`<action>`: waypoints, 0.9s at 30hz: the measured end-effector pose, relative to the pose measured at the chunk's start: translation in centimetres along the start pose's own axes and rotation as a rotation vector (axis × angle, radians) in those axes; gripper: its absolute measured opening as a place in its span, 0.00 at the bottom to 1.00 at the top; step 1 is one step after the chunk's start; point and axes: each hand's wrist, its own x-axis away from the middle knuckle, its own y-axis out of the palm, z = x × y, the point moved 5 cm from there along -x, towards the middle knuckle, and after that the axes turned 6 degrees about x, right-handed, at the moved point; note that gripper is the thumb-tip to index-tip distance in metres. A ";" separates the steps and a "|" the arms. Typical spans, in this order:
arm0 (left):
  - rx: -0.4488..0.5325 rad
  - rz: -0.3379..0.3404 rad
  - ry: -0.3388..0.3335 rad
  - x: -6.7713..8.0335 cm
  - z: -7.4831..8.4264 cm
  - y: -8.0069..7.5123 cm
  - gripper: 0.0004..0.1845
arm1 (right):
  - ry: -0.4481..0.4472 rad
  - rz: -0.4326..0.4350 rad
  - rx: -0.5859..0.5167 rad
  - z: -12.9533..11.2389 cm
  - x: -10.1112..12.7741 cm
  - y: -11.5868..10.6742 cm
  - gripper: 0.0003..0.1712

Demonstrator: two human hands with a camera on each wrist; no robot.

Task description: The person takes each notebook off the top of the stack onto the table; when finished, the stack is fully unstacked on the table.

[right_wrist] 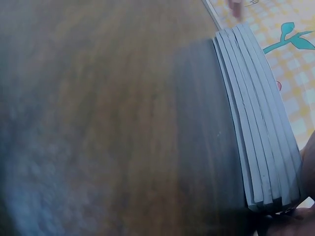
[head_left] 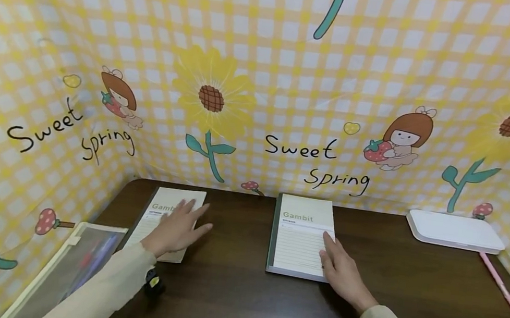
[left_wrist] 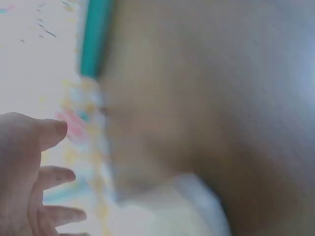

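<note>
My left hand [head_left: 176,227] is spread over a cream notebook [head_left: 157,230] lettered "Gambit", its fingers extended and covering part of the cover. In the left wrist view the fingers [left_wrist: 61,175] are apart and hold nothing. A stack of matching notebooks [head_left: 299,248] lies to the right, at the middle of the table. My right hand [head_left: 343,271] touches the right edge of this stack, with its forefinger and thumb on the top cover. Several layers of pages [right_wrist: 256,115] show along the stack's near side in the right wrist view.
A zipped, see-through pouch [head_left: 95,253] with pens lies at the left edge, partly under the left sleeve. At the back right is a white case [head_left: 454,230], with a pink pen [head_left: 500,284] just in front of it. A checked cloth [head_left: 261,102] hangs behind the dark table [head_left: 220,302].
</note>
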 end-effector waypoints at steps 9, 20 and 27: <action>0.149 -0.161 0.227 -4.6 10.8 5.4 0.36 | -0.006 0.003 0.003 0.1 0.1 0.0 0.29; 0.247 -0.155 0.204 -5.8 12.6 9.2 0.40 | -0.018 0.017 0.046 -0.2 -0.5 -0.2 0.29; 0.428 -0.167 0.187 -5.6 12.9 9.1 0.41 | -0.011 -0.015 0.046 -0.2 -0.4 -0.1 0.30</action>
